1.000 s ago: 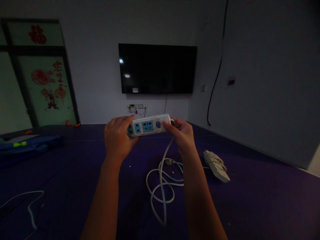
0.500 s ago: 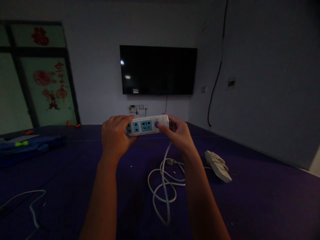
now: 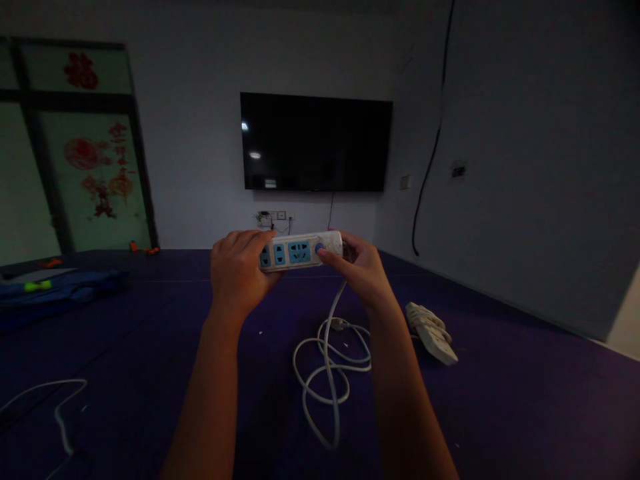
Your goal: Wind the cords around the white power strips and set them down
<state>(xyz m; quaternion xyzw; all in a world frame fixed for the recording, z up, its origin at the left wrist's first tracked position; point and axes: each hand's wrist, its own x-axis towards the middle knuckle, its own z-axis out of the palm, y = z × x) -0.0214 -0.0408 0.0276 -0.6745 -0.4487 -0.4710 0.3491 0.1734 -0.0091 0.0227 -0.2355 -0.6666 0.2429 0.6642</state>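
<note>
A white power strip (image 3: 303,251) with blue sockets is held up level in front of me, above the purple surface. My left hand (image 3: 241,265) is closed around its left end and covers part of a socket. At the other end, my right hand (image 3: 359,268) grips the strip, its thumb resting at the round blue button (image 3: 319,247). From the right end a white cord (image 3: 331,373) hangs down and lies in loose loops below. The cord's plug (image 3: 339,324) rests among those loops.
A second white power strip (image 3: 431,333), wrapped in its cord, lies to the right. At the left are blue fabric (image 3: 65,293) and a thin white cable (image 3: 57,407). A television (image 3: 316,142) hangs on the far wall. A black cable (image 3: 434,147) dangles on the right wall.
My right thumb has slid left along the power strip from beside the blue button onto its edge. Both hands keep hold, and the strip has shifted only slightly.
</note>
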